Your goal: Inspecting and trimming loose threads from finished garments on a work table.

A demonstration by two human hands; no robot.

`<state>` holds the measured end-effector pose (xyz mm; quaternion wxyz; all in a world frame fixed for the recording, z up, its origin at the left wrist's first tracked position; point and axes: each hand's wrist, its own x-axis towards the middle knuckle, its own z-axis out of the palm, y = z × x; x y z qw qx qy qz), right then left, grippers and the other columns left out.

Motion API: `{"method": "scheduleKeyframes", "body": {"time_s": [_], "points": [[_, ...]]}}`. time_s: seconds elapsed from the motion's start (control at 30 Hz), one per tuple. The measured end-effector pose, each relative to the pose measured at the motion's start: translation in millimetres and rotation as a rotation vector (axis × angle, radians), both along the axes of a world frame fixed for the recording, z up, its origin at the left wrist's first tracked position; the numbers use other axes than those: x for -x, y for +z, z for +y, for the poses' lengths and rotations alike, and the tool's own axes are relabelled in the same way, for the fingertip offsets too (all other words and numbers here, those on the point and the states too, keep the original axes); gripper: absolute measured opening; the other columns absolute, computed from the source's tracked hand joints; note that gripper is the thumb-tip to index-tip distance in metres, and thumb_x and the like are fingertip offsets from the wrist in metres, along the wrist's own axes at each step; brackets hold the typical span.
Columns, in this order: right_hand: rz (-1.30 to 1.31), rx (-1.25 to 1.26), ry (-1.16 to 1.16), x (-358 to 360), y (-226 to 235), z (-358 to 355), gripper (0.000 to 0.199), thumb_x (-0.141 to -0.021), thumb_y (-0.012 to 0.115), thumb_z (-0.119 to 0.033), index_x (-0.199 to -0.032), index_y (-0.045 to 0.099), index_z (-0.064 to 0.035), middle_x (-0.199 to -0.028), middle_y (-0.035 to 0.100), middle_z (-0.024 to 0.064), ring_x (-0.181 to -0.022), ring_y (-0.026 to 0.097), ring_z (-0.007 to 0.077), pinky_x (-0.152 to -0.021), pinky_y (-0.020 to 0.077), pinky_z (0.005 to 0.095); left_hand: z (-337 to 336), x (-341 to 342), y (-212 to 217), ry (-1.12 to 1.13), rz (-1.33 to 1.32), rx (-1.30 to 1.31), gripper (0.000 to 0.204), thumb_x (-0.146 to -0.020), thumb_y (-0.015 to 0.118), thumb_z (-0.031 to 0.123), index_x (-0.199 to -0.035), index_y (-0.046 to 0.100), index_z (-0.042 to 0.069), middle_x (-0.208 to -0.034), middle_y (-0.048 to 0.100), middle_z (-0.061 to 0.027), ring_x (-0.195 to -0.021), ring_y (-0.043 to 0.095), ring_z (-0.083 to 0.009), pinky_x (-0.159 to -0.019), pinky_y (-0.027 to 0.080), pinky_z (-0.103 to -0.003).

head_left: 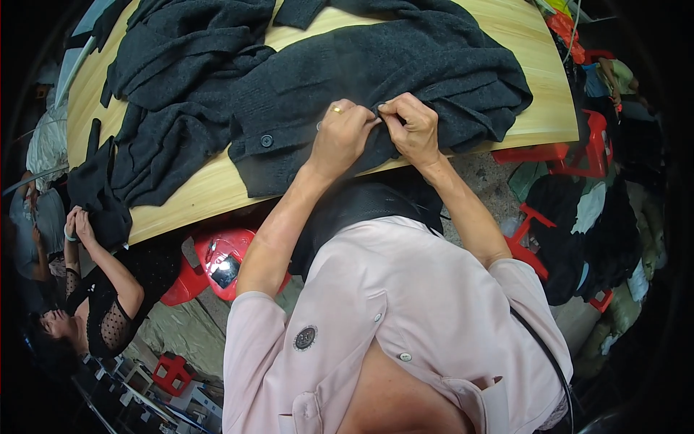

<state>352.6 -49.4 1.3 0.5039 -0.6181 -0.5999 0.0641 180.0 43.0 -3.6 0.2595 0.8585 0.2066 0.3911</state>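
Closely side by side, the left hand (342,137) and the right hand (412,130) pinch the front of a dark gray knit cardigan (448,76), thumbs and fingers shut tight on it. It lies on a pale wood table (191,194), right in front of the person. Beside it, more dark knitwear (191,72) sits in a crumpled pile, near a round button (267,140).
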Motion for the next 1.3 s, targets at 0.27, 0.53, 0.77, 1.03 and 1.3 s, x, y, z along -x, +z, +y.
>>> {"method": "scheduleKeyframes", "body": {"time_s": [0.27, 0.53, 0.77, 1.03, 1.3], "points": [[-0.322, -0.013, -0.113, 4, 19, -2, 0.021, -0.085, 0.073, 0.004, -0.105, 0.072, -0.0052, -0.096, 0.074, 0.0099, -0.081, 0.077, 0.0319, -0.069, 0.0615, 0.0399, 5, 17, 15, -0.079, 0.225, -0.191, 0.017, -0.089, 0.074, -0.005, -0.105, 0.072, 0.002, -0.118, 0.073, -0.0129, -0.103, 0.071, -0.0316, -0.086, 0.059, -0.043], [-0.526, -0.035, -0.254, -68, 32, -49, 0.025, -0.082, 0.095, -0.019, -0.092, 0.074, -0.009, -0.098, 0.07, 0.0045, -0.089, 0.071, 0.0252, -0.112, 0.0502, 0.0594, -3, 30, 22, -0.15, 0.28, -0.132, 0.02, -0.086, 0.082, 0.004, -0.103, 0.07, 0.003, -0.131, 0.077, -0.0139, -0.111, 0.072, -0.0332, -0.091, 0.059, -0.045], [-0.503, 0.067, -0.238, -74, 18, -74, 0.03, -0.091, 0.089, -0.021, -0.118, 0.081, -0.0101, -0.116, 0.075, 0.0027, -0.11, 0.071, 0.0233, -0.121, 0.0408, 0.0562, -17, -37, 47, 0.027, 0.345, -0.231, 0.031, -0.083, 0.085, 0.012, -0.108, 0.068, 0.008, -0.106, 0.069, -0.0095, -0.103, 0.067, -0.0316, -0.088, 0.049, -0.045], [-0.651, 0.146, -0.111, -79, 40, -46, 0.028, -0.09, 0.07, -0.007, -0.117, 0.078, -0.0061, -0.135, 0.066, 0.0137, -0.134, 0.061, 0.0309, -0.125, 0.0367, 0.0635, -8, -87, 53, 0.072, 0.332, -0.349, 0.009, -0.087, 0.072, 0.007, -0.094, 0.066, 0.008, -0.092, 0.066, -0.0098, -0.085, 0.071, -0.0289, -0.071, 0.06, -0.042], [-0.695, -0.016, -0.058, -102, 18, -68, 0.027, -0.095, 0.073, -0.003, -0.12, 0.079, -0.005, -0.115, 0.072, 0.0085, -0.113, 0.069, 0.0288, -0.117, 0.0466, 0.0603, -30, -121, 24, 0.122, -0.009, -0.006, 0.009, -0.082, 0.078, 0.005, -0.091, 0.077, 0.007, -0.094, 0.067, -0.012, -0.095, 0.067, -0.0349, -0.083, 0.058, -0.047]]}}
